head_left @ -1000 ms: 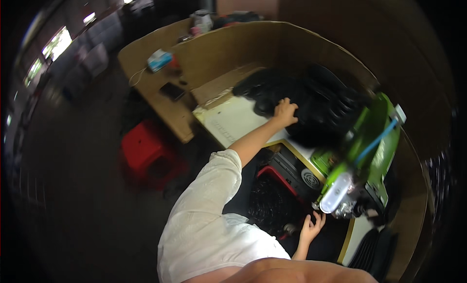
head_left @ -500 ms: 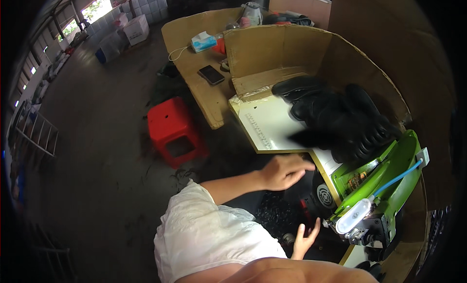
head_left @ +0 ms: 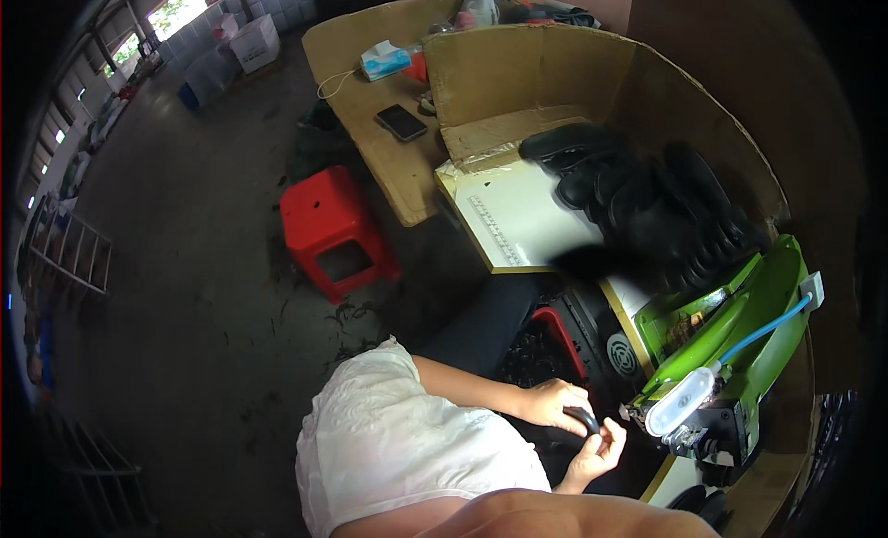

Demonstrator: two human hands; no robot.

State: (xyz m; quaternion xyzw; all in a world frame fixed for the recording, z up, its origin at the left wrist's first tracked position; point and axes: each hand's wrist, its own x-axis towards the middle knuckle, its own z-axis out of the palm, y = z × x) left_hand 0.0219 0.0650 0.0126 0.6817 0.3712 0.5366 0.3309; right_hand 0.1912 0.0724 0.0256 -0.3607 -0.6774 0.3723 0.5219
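My left hand reaches in from the left, its fingers closed around a small, dark, curved piece. Close against it, my right hand has its fingertips pinched at the lower end of the same piece. Both hands meet low in front of me, just left of the lamp end of the green machine. What exactly the piece is cannot be made out; it looks black, smooth and slightly shiny.
Black, shoe-like pieces are heaped on the white tabletop, inside a cardboard surround. A red-rimmed bin with black scraps stands below the table edge. Further left are a red stool and a phone on cardboard.
My left hand has come down from the table's edge to my right hand. The dark piece now shows between them, and my right fingers have closed.
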